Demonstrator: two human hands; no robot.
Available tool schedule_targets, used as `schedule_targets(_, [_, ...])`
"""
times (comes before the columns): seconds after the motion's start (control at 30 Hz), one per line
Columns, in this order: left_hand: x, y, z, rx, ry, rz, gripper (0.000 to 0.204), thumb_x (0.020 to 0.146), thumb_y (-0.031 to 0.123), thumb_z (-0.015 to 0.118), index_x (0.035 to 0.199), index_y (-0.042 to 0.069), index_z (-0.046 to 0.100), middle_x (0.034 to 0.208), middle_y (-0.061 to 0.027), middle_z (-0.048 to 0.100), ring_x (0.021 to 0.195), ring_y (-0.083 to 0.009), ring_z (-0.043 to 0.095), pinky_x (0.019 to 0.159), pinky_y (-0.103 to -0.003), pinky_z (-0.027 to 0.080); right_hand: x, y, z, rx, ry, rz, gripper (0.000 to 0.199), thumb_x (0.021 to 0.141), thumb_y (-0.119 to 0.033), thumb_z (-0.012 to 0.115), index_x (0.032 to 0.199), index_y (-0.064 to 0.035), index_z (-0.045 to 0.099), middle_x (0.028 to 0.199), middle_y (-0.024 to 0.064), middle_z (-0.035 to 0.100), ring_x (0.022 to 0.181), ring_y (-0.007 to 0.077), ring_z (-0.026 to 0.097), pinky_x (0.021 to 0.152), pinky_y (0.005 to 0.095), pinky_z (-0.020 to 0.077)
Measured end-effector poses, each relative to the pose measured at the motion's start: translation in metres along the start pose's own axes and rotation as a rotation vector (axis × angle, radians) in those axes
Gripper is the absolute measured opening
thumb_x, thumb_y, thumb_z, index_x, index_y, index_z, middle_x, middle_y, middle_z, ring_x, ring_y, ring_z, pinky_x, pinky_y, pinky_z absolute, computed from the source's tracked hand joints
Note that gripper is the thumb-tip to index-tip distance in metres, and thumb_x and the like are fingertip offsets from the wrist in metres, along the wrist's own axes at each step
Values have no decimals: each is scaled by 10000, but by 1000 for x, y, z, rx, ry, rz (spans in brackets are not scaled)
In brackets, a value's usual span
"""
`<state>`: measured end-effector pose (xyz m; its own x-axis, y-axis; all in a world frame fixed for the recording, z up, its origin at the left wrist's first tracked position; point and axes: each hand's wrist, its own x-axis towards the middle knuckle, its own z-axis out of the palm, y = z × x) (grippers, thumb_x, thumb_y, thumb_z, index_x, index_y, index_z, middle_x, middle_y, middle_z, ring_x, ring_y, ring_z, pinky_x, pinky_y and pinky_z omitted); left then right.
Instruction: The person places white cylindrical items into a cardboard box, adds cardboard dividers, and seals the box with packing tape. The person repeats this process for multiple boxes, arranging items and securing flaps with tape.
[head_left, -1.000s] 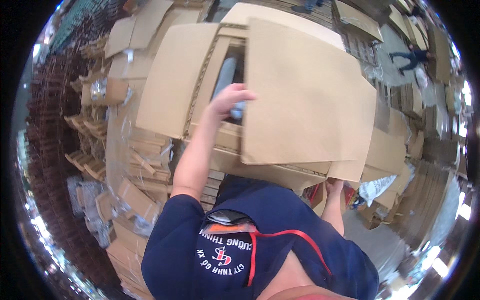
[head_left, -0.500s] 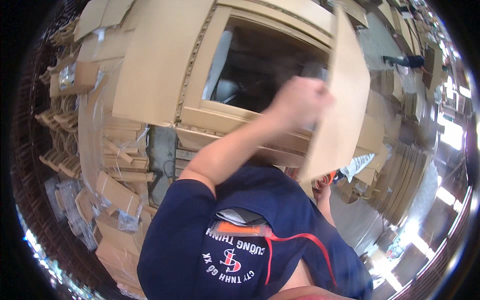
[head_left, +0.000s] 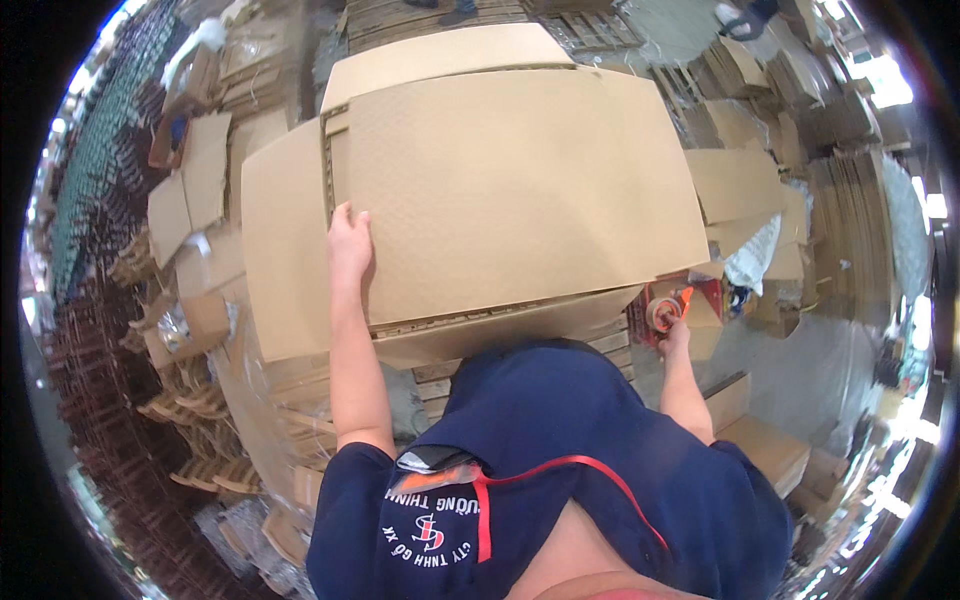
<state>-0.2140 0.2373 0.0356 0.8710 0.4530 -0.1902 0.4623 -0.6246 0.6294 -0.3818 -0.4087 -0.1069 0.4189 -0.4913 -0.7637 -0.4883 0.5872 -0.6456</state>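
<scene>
A large cardboard box (head_left: 510, 335) stands before me. Its broad flap (head_left: 520, 190) lies across the top, covering the opening. My left hand (head_left: 350, 245) is at the left edge of this flap, its thumb and fingers closed at the edge; the fingertips are partly hidden. Low at the box's right side, my right hand (head_left: 674, 338) grips an orange tape dispenser (head_left: 664, 313) with a roll of tape in it. Another flap (head_left: 285, 250) spreads outward on the left, and a far flap (head_left: 450, 55) stands out beyond the top.
Wooden pallets (head_left: 430, 22) lie on the floor at the far side. Stacked flat cardboard (head_left: 850, 235) stands at the right, near crumpled clear plastic (head_left: 755, 255). Curved wooden parts (head_left: 205, 415) and an open carton (head_left: 190, 330) are on the left. A person's leg (head_left: 750, 20) shows at far right.
The broad flap has swung from upright at the right down over the opening. My left hand has moved left with it. More of the tape dispenser in my right hand now shows.
</scene>
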Motion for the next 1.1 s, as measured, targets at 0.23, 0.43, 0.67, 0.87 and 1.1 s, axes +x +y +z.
schedule_targets(0.23, [-20, 2, 7, 577, 434, 52, 635, 1035, 415, 601, 1554, 75, 466, 1547, -236, 480, 1432, -454, 441, 1120, -556, 439, 31, 11, 32, 265, -189, -37, 171, 1008, -91, 592, 1161, -86, 667, 1083, 91, 732, 964, 228, 720, 772, 415, 602])
schedule_targets(0.43, [-55, 40, 29, 647, 339, -226, 924, 943, 752, 553, 1581, 94, 438, 1541, -245, 448, 1449, -442, 399, 1109, -660, 398, 48, 16, 108, 482, -162, 42, 457, 1107, -387, 446, 1429, -85, 566, 1418, 128, 637, 1217, 320, 649, 1069, 479, 534])
schedule_targets(0.67, [-72, 62, 57, 699, 360, -318, 960, 939, 813, 482, 1577, 97, 450, 1488, -248, 463, 1378, -443, 436, 1055, -661, 430, 70, -53, 127, 477, -800, -468, 499, 1040, -310, 578, 1476, -71, 540, 1416, 103, 639, 1305, 304, 610, 1111, 472, 497])
schedule_targets(0.87, [-85, 54, 61, 579, 434, -265, 949, 937, 813, 491, 1540, 80, 497, 1458, -252, 481, 1335, -431, 458, 1033, -646, 436, 58, -142, 130, 372, -806, -457, 536, 1025, -328, 618, 1477, -60, 512, 1444, 101, 594, 1340, 276, 567, 1128, 437, 479])
schedule_targets(1.1, [-109, 17, 36, 622, 531, -174, 868, 935, 760, 567, 1460, 69, 586, 1348, -243, 562, 1280, -437, 486, 1057, -579, 431, -120, -184, 322, 556, -1286, -539, 452, 960, -71, 615, 1409, -77, 561, 1248, 56, 667, 1104, 217, 657, 974, 403, 546])
